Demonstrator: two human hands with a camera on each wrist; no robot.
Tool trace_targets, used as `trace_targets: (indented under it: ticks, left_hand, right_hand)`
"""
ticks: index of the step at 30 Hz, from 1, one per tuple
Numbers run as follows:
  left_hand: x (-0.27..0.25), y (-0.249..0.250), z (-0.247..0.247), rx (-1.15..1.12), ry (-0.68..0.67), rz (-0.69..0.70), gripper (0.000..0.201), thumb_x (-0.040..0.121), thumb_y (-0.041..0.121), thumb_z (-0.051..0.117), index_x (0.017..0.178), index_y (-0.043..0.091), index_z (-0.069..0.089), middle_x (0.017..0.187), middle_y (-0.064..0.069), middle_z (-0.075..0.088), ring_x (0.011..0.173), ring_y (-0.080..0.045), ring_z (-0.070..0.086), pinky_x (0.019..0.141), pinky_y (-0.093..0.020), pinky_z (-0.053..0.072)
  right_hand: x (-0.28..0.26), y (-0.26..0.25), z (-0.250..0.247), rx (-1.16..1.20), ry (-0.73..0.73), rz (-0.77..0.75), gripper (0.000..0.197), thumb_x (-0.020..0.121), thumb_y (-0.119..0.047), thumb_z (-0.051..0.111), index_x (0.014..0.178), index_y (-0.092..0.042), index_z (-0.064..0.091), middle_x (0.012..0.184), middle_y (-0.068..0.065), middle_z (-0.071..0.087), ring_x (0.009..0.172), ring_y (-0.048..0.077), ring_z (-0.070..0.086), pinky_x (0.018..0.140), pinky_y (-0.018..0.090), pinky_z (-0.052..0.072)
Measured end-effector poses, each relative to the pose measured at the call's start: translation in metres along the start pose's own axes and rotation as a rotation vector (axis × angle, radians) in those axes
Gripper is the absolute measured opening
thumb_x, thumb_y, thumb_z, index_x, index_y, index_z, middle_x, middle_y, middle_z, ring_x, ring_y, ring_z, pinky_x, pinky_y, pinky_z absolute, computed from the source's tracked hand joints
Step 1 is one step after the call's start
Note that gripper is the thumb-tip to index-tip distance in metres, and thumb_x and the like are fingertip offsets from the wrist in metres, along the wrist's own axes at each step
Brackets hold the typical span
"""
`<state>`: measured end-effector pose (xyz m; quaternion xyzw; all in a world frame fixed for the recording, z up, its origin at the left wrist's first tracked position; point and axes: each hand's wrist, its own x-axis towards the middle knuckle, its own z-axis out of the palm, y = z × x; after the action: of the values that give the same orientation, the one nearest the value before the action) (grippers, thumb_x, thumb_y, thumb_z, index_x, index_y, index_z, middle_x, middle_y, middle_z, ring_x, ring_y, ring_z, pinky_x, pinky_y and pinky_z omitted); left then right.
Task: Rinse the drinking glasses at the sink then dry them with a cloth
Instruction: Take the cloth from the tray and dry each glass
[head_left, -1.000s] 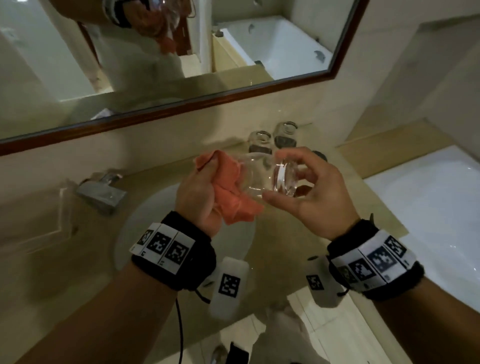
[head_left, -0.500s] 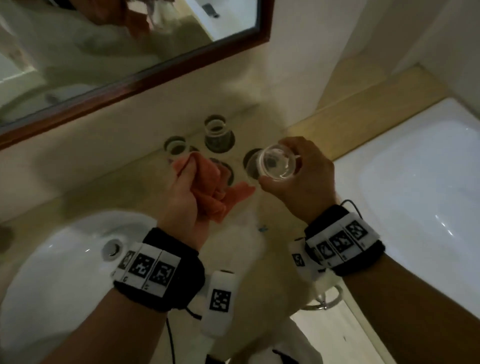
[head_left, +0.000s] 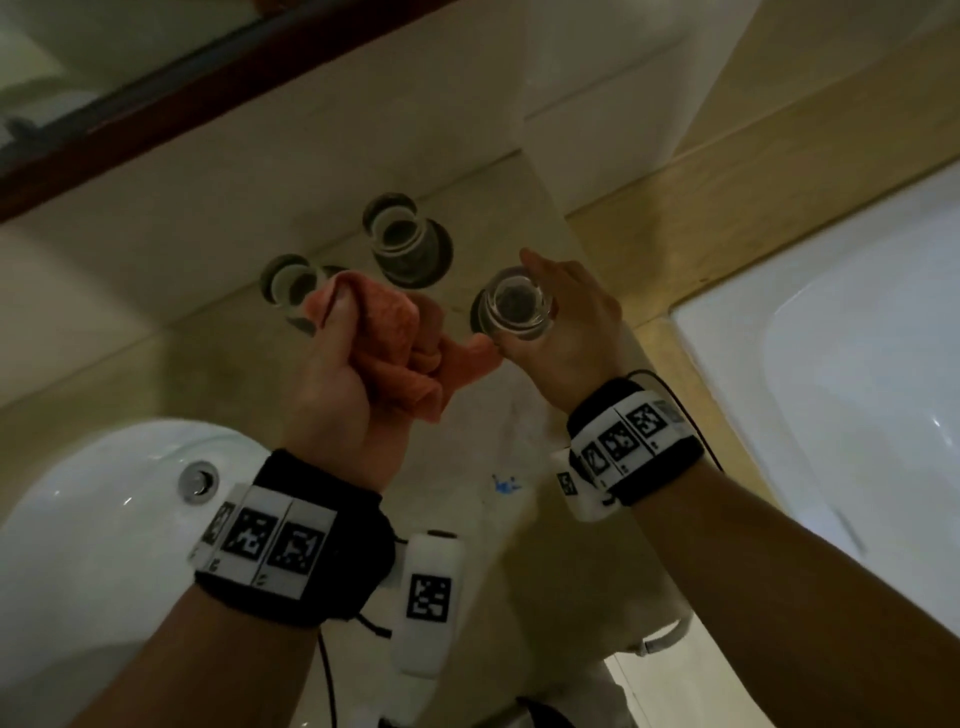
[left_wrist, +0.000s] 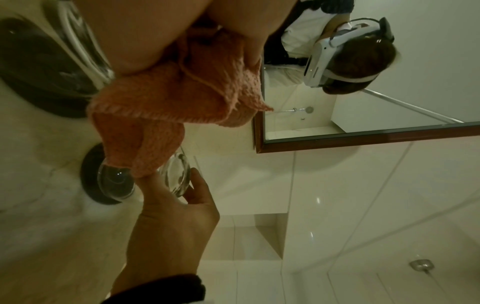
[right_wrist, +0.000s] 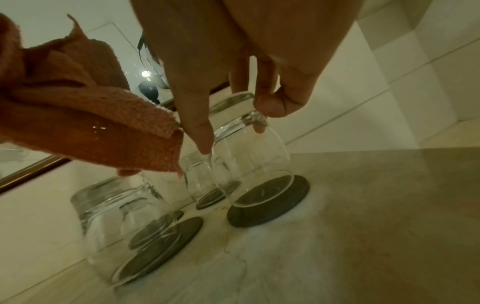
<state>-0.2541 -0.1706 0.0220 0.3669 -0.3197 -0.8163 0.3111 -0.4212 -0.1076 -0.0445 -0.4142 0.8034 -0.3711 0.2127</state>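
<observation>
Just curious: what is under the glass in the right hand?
A dark round coaster on the counter lies under the upside-down glass. Whether the rim touches it cannot be told.

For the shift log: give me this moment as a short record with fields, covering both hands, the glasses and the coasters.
left hand: grips the orange cloth, bunched
right hand: holds a glass by its base, mouth down
held glass: tilted, rim at the dark coaster
other glasses: two, upside down on coasters, one at, one at
sink: near left, no glass in it
</observation>
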Motion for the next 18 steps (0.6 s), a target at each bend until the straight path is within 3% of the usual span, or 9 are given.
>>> trace_targets:
  ticks: [5,8,9,12,13,15,16,18]
  left_hand:
    - [-0.003,0.003,0.002,-0.009,0.054,0.008,0.058,0.107,0.042,0.025,0.065,0.010,0.047,0.071,-0.011,0.039,0.070,-0.027,0.036,0.070,-0.044,0.043]
    - [-0.006,0.006,-0.002,-0.029,0.054,0.018,0.049,0.104,0.042,0.032,0.072,0.006,0.042,0.073,-0.012,0.037,0.071,-0.028,0.036,0.082,-0.056,0.049]
    - [-0.008,0.006,-0.003,-0.031,0.053,0.025,0.047,0.103,0.042,0.034,0.074,0.006,0.040,0.073,-0.012,0.038,0.072,-0.028,0.036,0.090,-0.062,0.047]
    - [-0.018,0.010,-0.006,-0.060,0.091,0.035,0.045,0.104,0.040,0.036,0.078,0.004,0.043,0.074,-0.013,0.045,0.074,-0.029,0.044,0.100,-0.069,0.043]
    - [-0.022,0.011,-0.008,-0.058,0.121,0.041,0.046,0.105,0.040,0.036,0.080,0.003,0.048,0.076,-0.014,0.048,0.075,-0.030,0.048,0.098,-0.071,0.045]
    - [-0.031,0.015,-0.010,-0.012,0.189,0.070,0.050,0.106,0.039,0.036,0.087,-0.002,0.056,0.076,-0.019,0.050,0.071,-0.031,0.050,0.086,-0.065,0.054]
    - [-0.037,0.019,-0.010,0.010,0.219,0.087,0.052,0.105,0.039,0.037,0.099,-0.008,0.058,0.078,-0.021,0.053,0.068,-0.032,0.052,0.075,-0.057,0.059]
    - [-0.048,0.028,-0.012,0.020,0.252,0.119,0.059,0.103,0.040,0.042,0.127,-0.014,0.049,0.090,-0.021,0.062,0.066,-0.032,0.057,0.053,-0.039,0.054]
  right_hand:
    - [0.007,0.005,0.004,-0.054,-0.092,-0.015,0.075,0.077,-0.031,0.084,0.143,-0.014,0.053,0.132,0.007,0.062,0.115,0.021,0.061,0.084,0.006,0.029]
    - [0.010,0.008,0.014,-0.074,-0.047,-0.038,0.078,0.068,-0.031,0.089,0.136,-0.008,0.058,0.126,0.013,0.064,0.111,0.028,0.063,0.087,0.008,0.030]
    - [0.010,0.008,0.016,-0.102,-0.059,-0.042,0.080,0.066,-0.033,0.089,0.136,-0.008,0.058,0.127,0.014,0.062,0.112,0.030,0.062,0.090,0.011,0.032]
    - [0.005,-0.007,0.008,-0.126,-0.029,-0.061,0.076,0.068,-0.031,0.085,0.136,-0.013,0.056,0.134,0.014,0.049,0.118,0.034,0.055,0.097,0.036,0.048]
    - [0.002,-0.018,0.002,-0.090,0.019,-0.095,0.069,0.071,-0.028,0.083,0.133,-0.013,0.058,0.133,0.014,0.048,0.117,0.034,0.054,0.096,0.036,0.048]
    - [-0.007,-0.047,-0.008,0.006,0.109,-0.220,0.051,0.076,-0.025,0.078,0.122,-0.011,0.063,0.119,0.011,0.056,0.103,0.025,0.058,0.084,0.021,0.046]
    - [-0.014,-0.066,-0.013,0.068,0.113,-0.285,0.042,0.079,-0.026,0.077,0.116,-0.010,0.066,0.108,0.006,0.061,0.090,0.019,0.059,0.076,0.017,0.046]
    - [-0.029,-0.102,-0.016,0.208,0.004,-0.376,0.034,0.084,-0.034,0.074,0.107,-0.010,0.068,0.091,-0.001,0.065,0.073,0.014,0.059,0.063,0.018,0.047]
